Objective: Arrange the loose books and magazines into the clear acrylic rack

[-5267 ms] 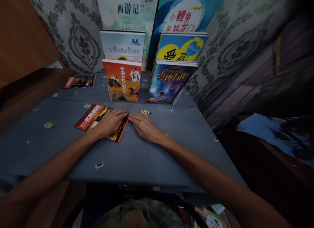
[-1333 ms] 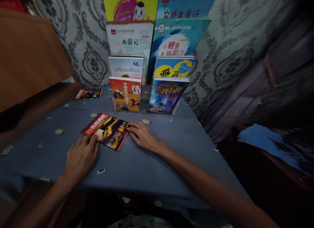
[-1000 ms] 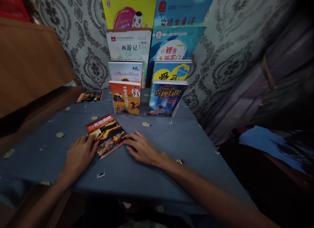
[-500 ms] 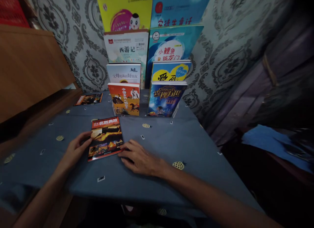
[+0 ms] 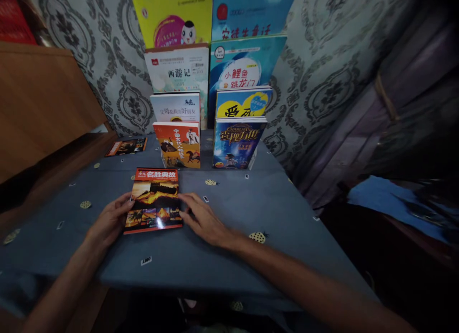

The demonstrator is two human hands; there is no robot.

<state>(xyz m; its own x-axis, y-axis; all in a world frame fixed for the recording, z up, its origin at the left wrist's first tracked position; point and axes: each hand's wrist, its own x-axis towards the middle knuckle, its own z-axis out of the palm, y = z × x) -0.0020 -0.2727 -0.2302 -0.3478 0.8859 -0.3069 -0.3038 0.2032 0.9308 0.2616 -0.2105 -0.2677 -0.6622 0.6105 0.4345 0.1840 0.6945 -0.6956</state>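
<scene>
The book (image 5: 155, 192) is between the two hands above the grey-blue cloth (image 5: 283, 204), cover up, its red title band toward the stand (image 5: 207, 161); whether it is slightly lifted I cannot tell. The left hand (image 5: 109, 220) has its thumb over the left edge — the other fingers are partly hidden, so I cannot tell if they pinch it. The right hand (image 5: 206, 223) sets bent, slightly parted fingers at the right edge; their grip is unclear too. Beyond, the stand carries books in two columns, an orange one (image 5: 179, 146) and a dark blue one (image 5: 238, 144) in front. Another book (image 5: 126, 147) lies flat at far left, near the cabinet (image 5: 43, 103).
</scene>
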